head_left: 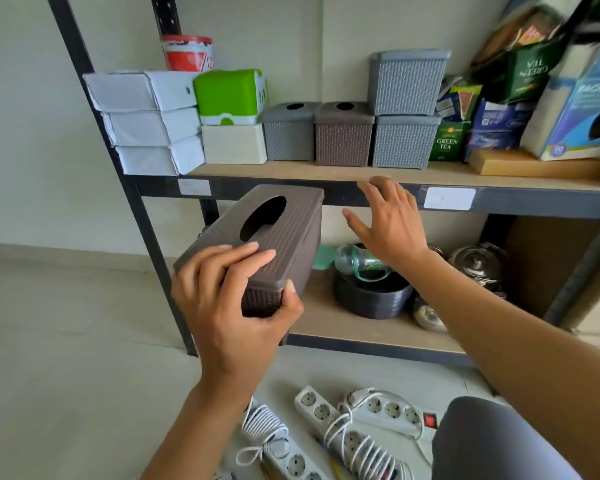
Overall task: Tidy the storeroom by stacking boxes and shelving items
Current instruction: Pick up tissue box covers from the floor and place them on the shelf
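Fingers [238, 259] of the left hand [229, 317] curl over the near end of the brown tissue box [291, 237], thumb against its side. They hold it tilted in the air, just below the front edge of the upper shelf [291, 172]. Beside it the right hand [392, 230] hovers at that same edge, fingers spread and empty.

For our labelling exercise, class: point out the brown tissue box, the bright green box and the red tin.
brown tissue box [291, 237]: head view, on its ribbed lid beside the hole.
bright green box [227, 95]: head view, on its green front.
red tin [184, 58]: head view, on its printed side.
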A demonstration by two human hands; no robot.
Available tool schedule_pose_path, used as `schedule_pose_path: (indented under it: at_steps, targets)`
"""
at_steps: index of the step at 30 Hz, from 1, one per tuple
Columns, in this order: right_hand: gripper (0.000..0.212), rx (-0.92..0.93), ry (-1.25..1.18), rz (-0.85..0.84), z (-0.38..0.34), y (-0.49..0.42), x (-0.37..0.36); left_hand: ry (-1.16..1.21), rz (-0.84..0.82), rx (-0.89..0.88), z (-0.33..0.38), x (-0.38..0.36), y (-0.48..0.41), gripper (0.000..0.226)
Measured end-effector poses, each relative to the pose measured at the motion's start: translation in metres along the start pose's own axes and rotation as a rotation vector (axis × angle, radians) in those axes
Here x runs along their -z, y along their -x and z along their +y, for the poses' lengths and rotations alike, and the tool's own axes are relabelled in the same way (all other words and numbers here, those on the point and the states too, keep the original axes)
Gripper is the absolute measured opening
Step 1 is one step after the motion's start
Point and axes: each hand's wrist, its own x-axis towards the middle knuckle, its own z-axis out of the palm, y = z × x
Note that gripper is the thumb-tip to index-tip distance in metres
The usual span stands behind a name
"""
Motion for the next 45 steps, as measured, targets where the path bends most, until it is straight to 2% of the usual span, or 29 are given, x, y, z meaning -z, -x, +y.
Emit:
schedule_pose_path:
  at_steps: [4,9,13,20,26,32,36,41,45]
  targets:
    - [0.054,-0.043,0.058,0.005,0.027,-0.032,0.011,0.028,0.066,-0.017,0.013,-0.017,-0.036,0.028]
    - [0.058,-0.136,0.076,-0.19,0.054,-0.053,0.008,0.014,0.087,-0.052,0.022,-0.051,-0.074,0.03]
    - [0.068,-0.083,0.183,-0.303,0.063,-0.061,0.003,0.003,0.117,-0.077,0.027,-0.078,-0.1,0.03]
    - [0.072,0.014,0.255,-0.363,0.076,-0.072,0.003,-0.008,0.199,-0.051,0.026,-0.111,-0.135,0.03]
    - [0.078,0.03,0.225,-0.306,0.08,-0.072,0.0,-0.008,0.213,-0.046,0.037,-0.138,-0.158,0.029]
    - [0.074,0.015,0.207,-0.295,0.081,-0.07,-0.001,0.003,0.256,-0.077,0.044,-0.142,-0.176,0.026]
    - [0.082,0.009,0.213,-0.284,0.081,-0.07,-0.001,0.016,0.221,-0.108,0.044,-0.158,-0.182,0.026]
    - [0.074,0.024,0.209,-0.282,0.08,-0.069,-0.001,-0.004,0.129,0.008,0.034,-0.187,-0.184,0.027]
    - [0.079,0.021,0.21,-0.27,0.081,-0.069,-0.002,0.005,0.057,0.089,0.027,-0.208,-0.199,0.029]
